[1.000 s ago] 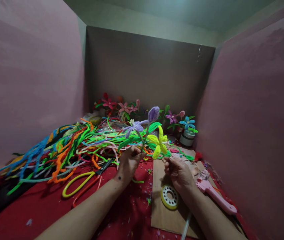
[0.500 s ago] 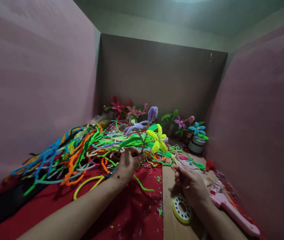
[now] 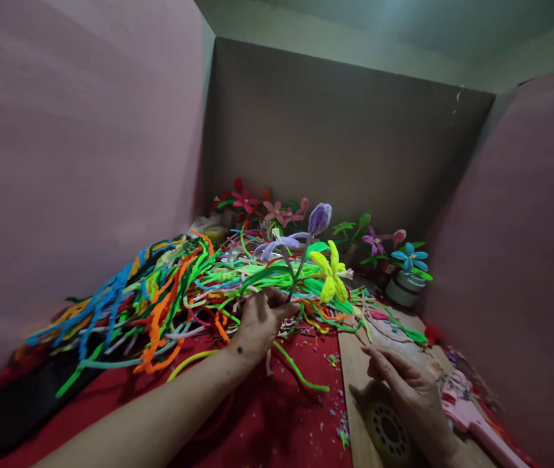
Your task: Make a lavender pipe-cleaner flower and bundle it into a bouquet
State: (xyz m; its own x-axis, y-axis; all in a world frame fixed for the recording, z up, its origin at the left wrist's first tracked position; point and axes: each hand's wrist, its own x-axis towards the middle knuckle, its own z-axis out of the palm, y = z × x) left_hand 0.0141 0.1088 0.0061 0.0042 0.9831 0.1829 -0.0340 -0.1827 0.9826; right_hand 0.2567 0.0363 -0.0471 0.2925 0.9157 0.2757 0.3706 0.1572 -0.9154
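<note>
My left hand (image 3: 262,318) is closed round the stems of a small pipe-cleaner bouquet: a purple bud (image 3: 319,218), a lilac flower (image 3: 277,244) and a yellow flower (image 3: 331,273), held upright over the red cloth (image 3: 267,416). My right hand (image 3: 406,383) hovers low over the brown board (image 3: 354,390), fingers loosely stretched and apart, holding nothing that I can see. It is just above a yellow-green tape roll (image 3: 388,432).
A big heap of coloured pipe cleaners (image 3: 160,292) covers the left and middle. Finished flowers (image 3: 267,208) and a small pot with a blue flower (image 3: 406,276) stand at the back wall. A pink glue gun (image 3: 476,416) lies at the right. Pink walls close both sides.
My right hand has let go of the bouquet and dropped down and right toward the tape roll. The left hand still holds the flowers; the view has swung left.
</note>
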